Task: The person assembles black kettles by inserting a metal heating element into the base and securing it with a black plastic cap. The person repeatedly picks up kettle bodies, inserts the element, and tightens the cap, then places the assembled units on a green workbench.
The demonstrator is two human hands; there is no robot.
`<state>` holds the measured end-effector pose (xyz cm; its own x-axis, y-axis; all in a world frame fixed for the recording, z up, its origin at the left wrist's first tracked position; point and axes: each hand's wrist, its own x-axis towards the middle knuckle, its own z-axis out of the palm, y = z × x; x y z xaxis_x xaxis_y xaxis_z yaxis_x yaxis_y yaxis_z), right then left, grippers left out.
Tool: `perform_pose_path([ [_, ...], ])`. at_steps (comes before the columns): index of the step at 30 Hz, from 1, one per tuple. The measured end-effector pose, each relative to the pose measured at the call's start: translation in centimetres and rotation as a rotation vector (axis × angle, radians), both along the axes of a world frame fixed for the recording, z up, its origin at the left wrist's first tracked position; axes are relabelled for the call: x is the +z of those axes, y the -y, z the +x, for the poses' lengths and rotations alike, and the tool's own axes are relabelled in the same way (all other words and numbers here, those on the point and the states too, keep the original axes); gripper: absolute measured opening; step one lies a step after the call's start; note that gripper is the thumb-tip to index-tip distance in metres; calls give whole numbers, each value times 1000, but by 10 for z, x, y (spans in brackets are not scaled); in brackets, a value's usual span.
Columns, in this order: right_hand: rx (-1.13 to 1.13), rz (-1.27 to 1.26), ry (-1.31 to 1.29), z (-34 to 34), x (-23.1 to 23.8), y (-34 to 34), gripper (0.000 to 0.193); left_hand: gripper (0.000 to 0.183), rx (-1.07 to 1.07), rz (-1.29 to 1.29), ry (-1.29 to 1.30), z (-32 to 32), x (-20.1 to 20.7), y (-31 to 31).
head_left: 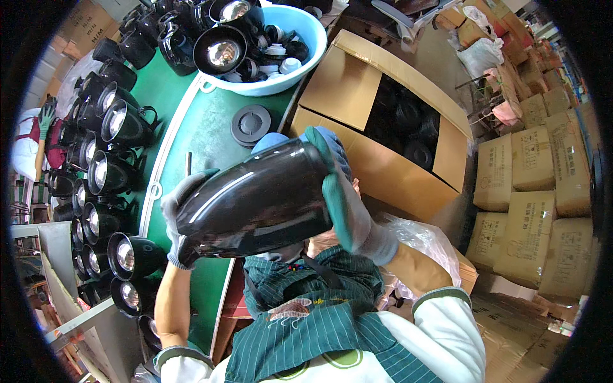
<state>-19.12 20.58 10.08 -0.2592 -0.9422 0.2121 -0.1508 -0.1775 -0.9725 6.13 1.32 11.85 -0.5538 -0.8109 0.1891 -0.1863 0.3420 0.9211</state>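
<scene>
A glossy black thermos jug body lies almost sideways in front of my chest, held between both hands. At its narrower left end my left hand, in a grey glove, is wrapped round it. My right hand, in a grey glove with a green palm, presses on the wide right end. Just beyond the jug, a round black disc-shaped part rests on the green table. Part of each hand's fingers is hidden by the jug.
Rows of black jugs with shiny insides fill the table's left side. A light blue basin of small caps stands at the back. An open carton with black items is at right, before stacked cartons. Another person's gloved hand shows far left.
</scene>
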Motion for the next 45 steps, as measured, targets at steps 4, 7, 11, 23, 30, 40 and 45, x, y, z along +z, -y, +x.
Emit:
perform_pose_path([
  [4, -66, -181, -417, 4, 37, -2, 96, 29, 156, 208, -206, -1, -18, -16],
  [7, -43, -113, -101, 4, 27, -7, 89, 30, -8, -326, -33, 0, 5, -22],
  [11, -45, 47, 312, 4, -39, -30, 91, 37, -151, -404, 282, -6, 53, -20],
  [23, -106, -169, 40, -20, -88, -42, 56, 89, -734, -266, 127, -53, 109, -20],
  [30, -128, -60, 355, -20, -109, -42, 46, 94, -756, -292, 29, -58, 101, -28],
  [40, -64, -10, 489, -27, -105, -44, 47, 59, -229, -837, -136, -49, 103, -89],
  [45, -79, 22, 516, -20, -104, -49, 48, 51, 32, -791, 76, -70, 100, -119],
])
